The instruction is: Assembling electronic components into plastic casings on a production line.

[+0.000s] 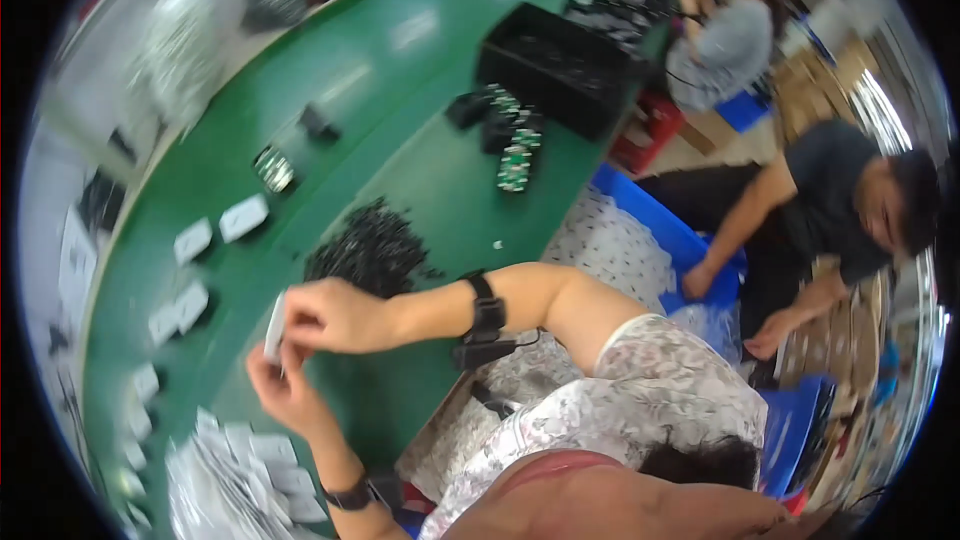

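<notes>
My right hand and my left hand meet over the green table at the left, both closed on a slim white piece. It looks like a small white box seen edge-on, but its exact kind cannot be made out. Just beyond my right hand lies a heap of small black parts. Below my left hand, white flat packets are piled beside clear plastic. Both wrists wear black straps.
Small white boxes dot the table's left side. A black bin stands farther off near stacked green-and-black pieces. At the right, a co-worker reaches toward a blue tub. Another person works at the far end.
</notes>
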Motion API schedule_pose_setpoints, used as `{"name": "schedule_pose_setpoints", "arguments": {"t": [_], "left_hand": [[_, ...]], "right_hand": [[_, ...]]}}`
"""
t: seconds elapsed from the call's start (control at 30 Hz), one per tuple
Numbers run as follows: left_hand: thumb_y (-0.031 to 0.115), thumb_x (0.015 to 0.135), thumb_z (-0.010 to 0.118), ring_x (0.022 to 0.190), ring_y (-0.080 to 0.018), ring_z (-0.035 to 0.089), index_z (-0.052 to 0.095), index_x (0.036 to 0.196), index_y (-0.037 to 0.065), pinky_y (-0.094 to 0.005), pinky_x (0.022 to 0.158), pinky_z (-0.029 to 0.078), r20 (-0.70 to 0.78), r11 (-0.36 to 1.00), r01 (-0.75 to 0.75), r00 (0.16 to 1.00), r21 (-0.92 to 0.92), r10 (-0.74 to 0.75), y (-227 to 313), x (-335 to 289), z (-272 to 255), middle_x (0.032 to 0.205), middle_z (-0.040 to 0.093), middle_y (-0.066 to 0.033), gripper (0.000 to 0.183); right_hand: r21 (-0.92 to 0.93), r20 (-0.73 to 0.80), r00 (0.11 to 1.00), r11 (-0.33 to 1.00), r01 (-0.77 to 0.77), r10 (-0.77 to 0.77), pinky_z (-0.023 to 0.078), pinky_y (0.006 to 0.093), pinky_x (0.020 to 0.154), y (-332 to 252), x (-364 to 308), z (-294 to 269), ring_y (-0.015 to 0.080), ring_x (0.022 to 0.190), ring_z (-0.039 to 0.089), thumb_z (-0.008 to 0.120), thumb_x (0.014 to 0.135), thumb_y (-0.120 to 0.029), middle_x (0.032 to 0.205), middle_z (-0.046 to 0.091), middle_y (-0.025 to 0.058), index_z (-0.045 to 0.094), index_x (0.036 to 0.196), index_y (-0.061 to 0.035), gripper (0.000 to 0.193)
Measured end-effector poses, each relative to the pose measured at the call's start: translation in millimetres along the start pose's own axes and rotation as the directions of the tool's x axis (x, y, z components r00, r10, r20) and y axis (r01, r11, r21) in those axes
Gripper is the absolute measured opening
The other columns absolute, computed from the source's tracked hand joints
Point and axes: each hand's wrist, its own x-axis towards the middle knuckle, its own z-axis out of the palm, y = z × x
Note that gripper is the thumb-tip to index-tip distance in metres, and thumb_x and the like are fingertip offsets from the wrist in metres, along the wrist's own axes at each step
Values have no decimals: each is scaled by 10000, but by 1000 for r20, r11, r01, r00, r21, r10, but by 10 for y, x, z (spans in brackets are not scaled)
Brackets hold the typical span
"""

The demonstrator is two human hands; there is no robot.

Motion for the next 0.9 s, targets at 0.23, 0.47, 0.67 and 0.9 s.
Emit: {"name": "schedule_pose_setpoints", "arguments": {"t": [0.23, 0.47, 0.67, 0.9], "left_hand": [[161, 932, 559, 724, -88, 535, 554, 920, 1, -214, 662, 455, -51, 996, -74, 996, 42, 76, 171, -61, 53, 825, 549, -28, 160], [147, 928, 556, 692, -106, 553, 543, 939, -5, -231, 628, 461, 70, 998, -58, 996, -26, 60, 182, -10, 8, 853, 577, -58, 153], [98, 923, 539, 686, -120, 582, 529, 998, -26, -245, 599, 481, 137, 976, 70, 990, -206, -41, 212, -54, -55, 869, 596, -86, 145], [90, 941, 502, 690, -136, 599, 518, 1122, -62, -259, 617, 502, 98, 849, 221, 975, -480, -198, 359, 29, 36, 873, 611, -83, 237]], "right_hand": [[-260, 61, 978, 942, 210, -201, 469, 384, 586, -8, 1, -64, 283, 695, 599, 663, 761, -153, 747, 581, 95, 520, 790, -47, 181], [-436, -28, 962, 870, 232, -270, 455, 395, 626, -128, 73, -222, 273, 750, 574, 722, 699, -287, 828, 548, 62, 550, 839, -82, 301], [-321, 294, 953, 947, 26, 73, 436, 367, 567, -221, 197, -358, 252, 666, 595, 726, 675, -307, 692, 588, 71, 582, 763, -66, 294], [37, 233, 943, 967, -251, 236, 388, 237, 470, -207, 191, -349, 76, 542, 500, 719, 791, -225, 627, 524, 1, 536, 775, -48, 256]]}}
